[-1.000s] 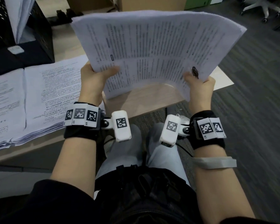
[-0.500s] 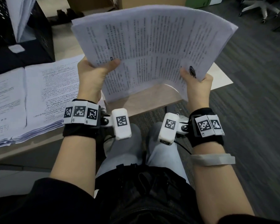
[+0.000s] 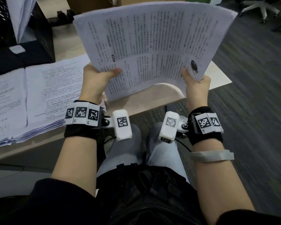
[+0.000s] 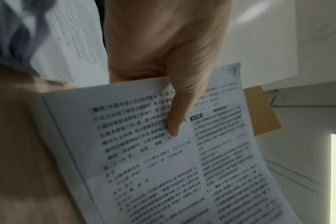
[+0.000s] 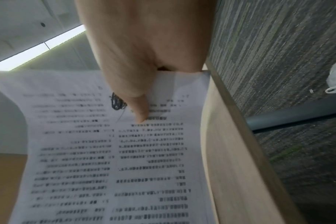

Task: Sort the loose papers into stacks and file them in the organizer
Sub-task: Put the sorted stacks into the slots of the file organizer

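A thick stack of printed papers (image 3: 152,43) is lifted above the right end of the wooden table (image 3: 146,101), bowed slightly. My left hand (image 3: 97,78) grips its lower left corner, thumb on the top sheet (image 4: 163,151). My right hand (image 3: 196,85) grips the lower right corner beside a black ink scribble (image 3: 194,66), thumb on the page (image 5: 125,151). Two more paper stacks (image 3: 31,98) lie flat on the table to the left. The black mesh organizer (image 3: 23,46) stands at the back left with sheets upright in it.
Cardboard boxes (image 3: 94,4) sit on the floor behind the table. Grey carpet (image 3: 250,111) spreads to the right, with an office chair base (image 3: 259,7) at the far right. My knees (image 3: 136,143) are under the table's front edge.
Both hands have raised the held stack a little and turned it more upright, its right edge swinging inward. The grip is unchanged.
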Demonstrator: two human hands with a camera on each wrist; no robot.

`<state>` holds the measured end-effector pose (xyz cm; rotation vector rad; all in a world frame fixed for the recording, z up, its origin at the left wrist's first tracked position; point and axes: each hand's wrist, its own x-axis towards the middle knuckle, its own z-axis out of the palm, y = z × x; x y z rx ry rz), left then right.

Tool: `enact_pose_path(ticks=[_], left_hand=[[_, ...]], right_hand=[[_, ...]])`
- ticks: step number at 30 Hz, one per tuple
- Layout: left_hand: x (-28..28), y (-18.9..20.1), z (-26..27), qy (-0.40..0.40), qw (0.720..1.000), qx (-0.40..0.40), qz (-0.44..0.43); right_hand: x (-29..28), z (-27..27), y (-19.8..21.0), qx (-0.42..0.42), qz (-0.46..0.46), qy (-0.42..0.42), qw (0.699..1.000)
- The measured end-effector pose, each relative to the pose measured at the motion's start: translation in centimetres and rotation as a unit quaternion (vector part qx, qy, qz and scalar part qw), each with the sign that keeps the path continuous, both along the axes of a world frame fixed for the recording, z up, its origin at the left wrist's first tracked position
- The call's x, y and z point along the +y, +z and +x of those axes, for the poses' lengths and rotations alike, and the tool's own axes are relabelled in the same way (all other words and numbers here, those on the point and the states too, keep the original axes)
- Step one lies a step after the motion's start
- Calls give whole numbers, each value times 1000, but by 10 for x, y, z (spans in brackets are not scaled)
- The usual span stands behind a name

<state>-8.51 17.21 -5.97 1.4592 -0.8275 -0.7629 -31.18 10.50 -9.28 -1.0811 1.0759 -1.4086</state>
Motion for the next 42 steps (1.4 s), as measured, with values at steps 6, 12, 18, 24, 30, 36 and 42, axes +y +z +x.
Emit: enact_pose_path(ticks=[6,12,18,24,30,36,42], left_hand=[[12,24,7,27,995,-3,-99],[34,35,43,115,986,9,-119],[66,48,79,177,961,115,-176],[92,60,110,160,949,192,-192],[104,69,126,72,988,110,-78],[105,83,160,141,990,19,9],[110,108,208,229,971,-60,-38]], right_hand=[[7,8,23,-34,-39,-10,999],[8,38,42,-31,-44,10,998],[16,90,59,-23,-24,108,994],[31,148,67,-65,36,187,980],[48,207,73,-85,89,277,953],[52,264,94,-20,90,342,935],[46,313,127,91,38,432,897]])
